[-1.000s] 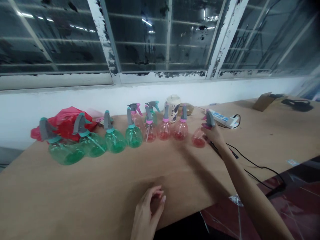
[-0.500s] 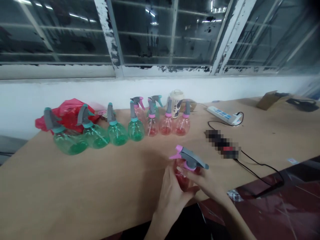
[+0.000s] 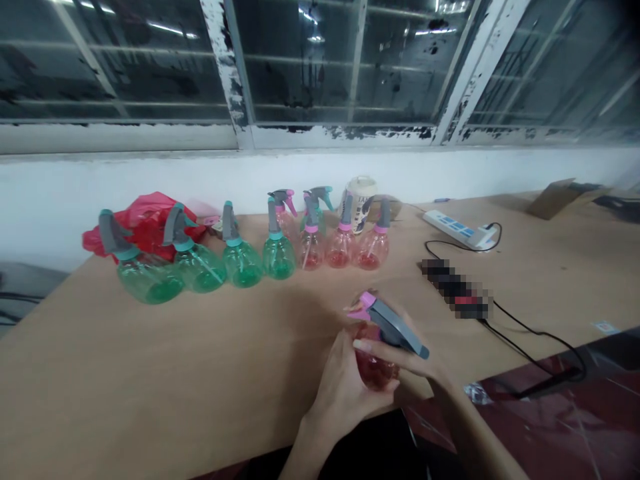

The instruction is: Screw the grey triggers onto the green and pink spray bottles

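A red-tinted spray bottle (image 3: 374,371) with a grey-and-pink trigger head (image 3: 395,325) is held between both hands near the table's front edge. My left hand (image 3: 344,383) wraps round the bottle's body from the left. My right hand (image 3: 417,363) closes about the neck and trigger head, its thumb across the near side and some fingers partly hidden behind the head. Beyond the hands, a row of similar bottles stands on the table: several green-tinted bottles (image 3: 243,264) on the left and red-tinted bottles (image 3: 370,252) to their right.
Behind the row lie a red plastic bag (image 3: 150,212) and a white printed cup (image 3: 361,207). On the right of the table (image 3: 200,380) are a white power strip (image 3: 457,230), a blurred-out dark object with a cable (image 3: 457,290) and a cardboard box (image 3: 553,199). Windows line the wall.
My right hand has shifted its grip at the neck, and its fingertips now show behind the trigger head. The whole view has moved slightly; the standing bottles keep their arrangement.
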`<state>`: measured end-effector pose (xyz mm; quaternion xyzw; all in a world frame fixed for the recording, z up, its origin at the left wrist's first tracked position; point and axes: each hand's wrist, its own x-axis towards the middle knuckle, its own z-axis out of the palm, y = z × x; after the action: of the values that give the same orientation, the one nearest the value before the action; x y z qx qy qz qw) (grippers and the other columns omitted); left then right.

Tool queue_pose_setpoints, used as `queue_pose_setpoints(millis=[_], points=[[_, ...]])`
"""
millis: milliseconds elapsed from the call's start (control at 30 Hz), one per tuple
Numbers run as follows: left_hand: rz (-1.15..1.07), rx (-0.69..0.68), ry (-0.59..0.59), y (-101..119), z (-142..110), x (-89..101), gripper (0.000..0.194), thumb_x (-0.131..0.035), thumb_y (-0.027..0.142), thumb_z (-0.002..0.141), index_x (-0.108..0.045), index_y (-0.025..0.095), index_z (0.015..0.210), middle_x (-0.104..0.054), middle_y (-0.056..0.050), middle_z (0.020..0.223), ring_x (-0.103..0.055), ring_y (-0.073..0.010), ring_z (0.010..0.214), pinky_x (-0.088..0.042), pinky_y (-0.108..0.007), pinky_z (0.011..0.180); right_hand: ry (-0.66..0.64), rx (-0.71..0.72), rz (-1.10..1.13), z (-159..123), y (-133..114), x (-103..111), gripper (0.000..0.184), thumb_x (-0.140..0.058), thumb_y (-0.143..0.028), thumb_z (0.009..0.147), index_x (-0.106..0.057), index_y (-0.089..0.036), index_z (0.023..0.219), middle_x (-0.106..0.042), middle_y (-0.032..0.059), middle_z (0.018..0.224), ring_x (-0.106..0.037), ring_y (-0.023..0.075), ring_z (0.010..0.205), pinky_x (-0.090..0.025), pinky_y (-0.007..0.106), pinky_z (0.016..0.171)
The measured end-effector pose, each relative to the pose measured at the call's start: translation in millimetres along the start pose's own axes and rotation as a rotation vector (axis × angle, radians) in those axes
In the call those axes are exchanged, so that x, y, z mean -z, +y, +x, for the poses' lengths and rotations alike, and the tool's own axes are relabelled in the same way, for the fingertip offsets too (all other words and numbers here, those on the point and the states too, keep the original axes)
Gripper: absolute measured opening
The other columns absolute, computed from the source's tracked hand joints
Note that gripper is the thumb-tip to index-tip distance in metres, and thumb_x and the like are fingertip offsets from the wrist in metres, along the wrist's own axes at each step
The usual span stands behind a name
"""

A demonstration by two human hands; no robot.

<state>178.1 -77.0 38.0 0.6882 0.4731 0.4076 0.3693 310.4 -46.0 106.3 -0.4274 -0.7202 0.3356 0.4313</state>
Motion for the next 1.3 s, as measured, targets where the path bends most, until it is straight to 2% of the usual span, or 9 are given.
queue_pose_setpoints(millis=[200,367,500,667,767,833,967,1133,1300], points=[[-0.019,0.049,-0.005,4.3,2.4,-6.7,0.054,-0.07,0.018,0.063,-0.056,0.025,0.115,-0.065,-0.009,0.112,-0.063,-0.0319,0.106,-0.058,-0.044,0.081,0.025,0.031,0.069,-2.5,4.1,-1.5,0.024,-0.067,-0.032,0.075,-0.064,-0.03,0.098,-0.068,0.0005,0.094,-0.066,0.0232,0.09,-0.055,0.037,0.08],[-0.072,0.021,-0.051,2.0,2.2,0.9,0.061,-0.073,0.017,0.062,-0.052,0.023,0.119,-0.064,-0.01,0.114,-0.063,-0.0308,0.106,-0.058,-0.042,0.081,-0.005,0.139,0.094,2.9,4.1,-3.1,0.031,-0.066,-0.024,0.074,-0.062,-0.028,0.104,-0.065,0.0015,0.099,-0.063,0.0222,0.094,-0.052,0.036,0.085],[-0.094,0.02,-0.092,2.3,2.8,3.7,0.056,-0.071,0.015,0.062,-0.053,0.022,0.115,-0.065,-0.008,0.107,-0.064,-0.028,0.101,-0.058,-0.038,0.077,-0.019,0.148,0.14,5.0,6.7,-3.2,0.024,-0.066,-0.025,0.076,-0.061,-0.026,0.099,-0.063,0.0012,0.095,-0.063,0.0208,0.091,-0.05,0.037,0.087],[-0.089,0.02,-0.052,-0.8,2.5,-1.3,0.062,-0.072,0.015,0.059,-0.049,0.021,0.117,-0.062,-0.008,0.112,-0.063,-0.0286,0.103,-0.056,-0.042,0.082,0.083,0.097,0.083,-0.4,5.5,-6.1,0.009,-0.066,-0.031,0.079,-0.06,-0.027,0.082,-0.061,-0.0018,0.077,-0.061,0.0176,0.072,-0.053,0.033,0.075],[-0.075,0.045,-0.048,-4.2,1.2,-1.7,0.058,-0.073,0.019,0.059,-0.05,0.021,0.113,-0.063,-0.008,0.107,-0.063,-0.0289,0.1,-0.056,-0.043,0.08,0.091,0.083,0.036,-2.4,2.7,-6.9,0.014,-0.063,-0.034,0.081,-0.056,-0.027,0.072,-0.053,-0.0037,0.063,-0.055,0.0157,0.058,-0.051,0.03,0.06],[-0.067,0.056,-0.062,-5.0,0.7,-0.8,0.054,-0.073,0.02,0.06,-0.052,0.021,0.11,-0.063,-0.008,0.105,-0.063,-0.0296,0.099,-0.056,-0.044,0.079,0.086,0.081,0.009,-2.8,3.0,-6.9,0.015,-0.061,-0.035,0.083,-0.055,-0.027,0.071,-0.052,-0.0037,0.062,-0.053,0.0154,0.055,-0.049,0.03,0.055],[-0.092,0.046,-0.079,-3.5,1.2,-0.2,0.056,-0.071,0.018,0.062,-0.052,0.021,0.115,-0.062,-0.01,0.112,-0.061,-0.0312,0.105,-0.054,-0.046,0.083,0.101,0.093,0.028,-4.2,8.4,-8.2,0.004,-0.062,-0.03,0.082,-0.058,-0.028,0.081,-0.058,-0.0019,0.072,-0.058,0.0168,0.064,-0.051,0.032,0.062],[-0.151,0.046,-0.06,-3.7,1.3,-3.6,0.065,-0.073,0.015,0.062,-0.049,0.023,0.122,-0.059,-0.011,0.122,-0.057,-0.0339,0.115,-0.054,-0.046,0.085,0.086,0.068,0.241,-4.4,9.5,-11.0,0.031,-0.069,-0.023,0.078,-0.057,-0.029,0.105,-0.062,0.0008,0.1,-0.063,0.0199,0.096,-0.053,0.034,0.084],[-0.169,0.076,-0.074,-4.6,1.2,-6.4,0.067,-0.071,0.012,0.062,-0.048,0.024,0.123,-0.06,-0.01,0.121,-0.059,-0.0317,0.112,-0.057,-0.041,0.08,0.052,0.084,0.296,-0.1,4.6,-9.6,0.032,-0.072,-0.02,0.075,-0.059,-0.027,0.103,-0.06,-0.0001,0.098,-0.063,0.0173,0.094,-0.052,0.029,0.082]])
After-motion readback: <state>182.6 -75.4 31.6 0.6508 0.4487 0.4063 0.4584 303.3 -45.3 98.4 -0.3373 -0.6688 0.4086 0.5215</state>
